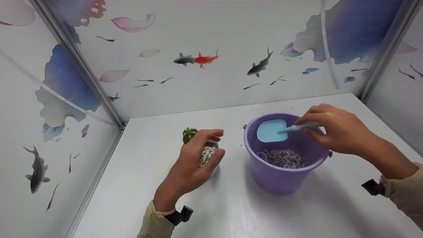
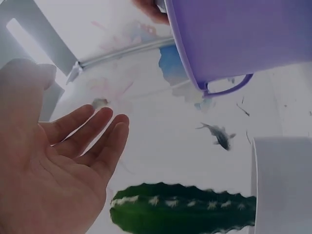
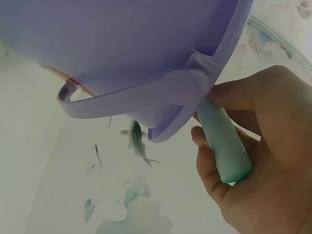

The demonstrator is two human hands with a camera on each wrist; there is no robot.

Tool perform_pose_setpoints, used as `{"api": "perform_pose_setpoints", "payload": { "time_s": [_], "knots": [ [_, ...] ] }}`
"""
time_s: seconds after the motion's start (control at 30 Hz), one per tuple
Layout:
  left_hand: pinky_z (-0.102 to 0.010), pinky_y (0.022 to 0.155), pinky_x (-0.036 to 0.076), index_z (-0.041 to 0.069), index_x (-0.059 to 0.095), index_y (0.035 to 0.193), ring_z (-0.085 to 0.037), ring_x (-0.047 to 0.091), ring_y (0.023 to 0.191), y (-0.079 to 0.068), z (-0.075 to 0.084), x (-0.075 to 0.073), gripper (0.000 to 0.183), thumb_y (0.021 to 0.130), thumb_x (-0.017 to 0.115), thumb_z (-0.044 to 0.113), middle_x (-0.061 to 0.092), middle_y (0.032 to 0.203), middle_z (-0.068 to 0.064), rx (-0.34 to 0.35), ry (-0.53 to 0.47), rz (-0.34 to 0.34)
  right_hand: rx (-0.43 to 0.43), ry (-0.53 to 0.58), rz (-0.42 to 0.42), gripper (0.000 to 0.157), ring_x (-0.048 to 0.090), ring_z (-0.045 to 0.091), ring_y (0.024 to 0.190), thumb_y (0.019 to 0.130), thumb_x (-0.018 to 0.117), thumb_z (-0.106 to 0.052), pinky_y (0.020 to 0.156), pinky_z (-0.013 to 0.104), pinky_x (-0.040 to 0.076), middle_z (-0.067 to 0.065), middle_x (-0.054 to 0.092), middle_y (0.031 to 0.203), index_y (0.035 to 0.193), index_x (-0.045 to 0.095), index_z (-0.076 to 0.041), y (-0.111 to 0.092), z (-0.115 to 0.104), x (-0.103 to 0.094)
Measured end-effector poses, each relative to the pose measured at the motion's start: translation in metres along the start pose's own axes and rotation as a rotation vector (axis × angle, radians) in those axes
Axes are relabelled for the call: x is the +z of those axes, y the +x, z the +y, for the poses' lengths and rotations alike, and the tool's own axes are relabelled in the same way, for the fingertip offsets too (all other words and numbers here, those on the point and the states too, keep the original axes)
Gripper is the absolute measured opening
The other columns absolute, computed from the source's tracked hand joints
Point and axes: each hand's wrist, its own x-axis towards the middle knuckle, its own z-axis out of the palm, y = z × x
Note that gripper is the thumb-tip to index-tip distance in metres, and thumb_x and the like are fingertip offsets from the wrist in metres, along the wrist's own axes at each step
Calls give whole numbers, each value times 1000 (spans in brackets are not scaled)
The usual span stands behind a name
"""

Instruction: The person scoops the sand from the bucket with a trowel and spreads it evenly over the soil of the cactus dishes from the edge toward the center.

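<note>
One light-blue shovel (image 1: 272,131) is pinched in our right grip (image 1: 340,129), at the mouth of the purple bucket (image 1: 277,180), right of frame centre. Our left grip (image 1: 195,165), loosely spread, is near the white pot (image 2: 285,185) and cactus (image 2: 180,207), mid-frame.

Your left sleeve (image 1: 154,223), left of the purple bucket (image 1: 281,181) and nearer to you than it, is plain beige cloth, gathered in small folds at the cuff. A black strap (image 1: 170,217) carries a small, boxy black wrist camera (image 1: 186,213) on the side facing the bucket. Your right sleeve (image 1: 408,191), to the bucket's right, is the same beige, softly creased. A matching angular black camera (image 1: 371,187) juts from its cuff toward the bucket. Your left grip (image 1: 193,165) and right grip (image 1: 343,129) are bare.
</note>
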Motion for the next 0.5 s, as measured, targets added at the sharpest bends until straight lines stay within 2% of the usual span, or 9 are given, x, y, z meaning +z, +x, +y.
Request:
{"api": "perform_pose_setpoints", "payload": {
  "time_s": [0.17, 0.33, 0.5],
  "knots": [
    [-30, 112, 56, 20, 52, 155, -9, 60, 135, 7, 1, 21, 48, 113, 59, 41, 58, 152, 5, -36, -21, -83, -27, -29, -56, 33, 68, 16, 104, 87, 83, -1, 80, 48, 62, -11, 75, 106, 110, 85, -26, 2, 0, 2],
    [-30, 113, 56, 16, 51, 155, -14, 58, 139, 12, 0, 41, 53, 111, 59, 46, 55, 155, 0, -87, -41, -132, -37, -23, -113, 33, 67, 17, 103, 88, 82, 0, 82, 46, 62, -8, 75, 105, 110, 86, -24, 6, -3, 12],
    [-38, 118, 54, 18, 47, 154, -23, 50, 152, 15, -1, 59, 67, 104, 68, 57, 36, 172, -6, -193, -42, -215, -67, -69, -135, 32, 66, 23, 103, 86, 81, 4, 85, 49, 61, -1, 77, 107, 106, 88, -20, 11, -7, 20]
  ]
}}
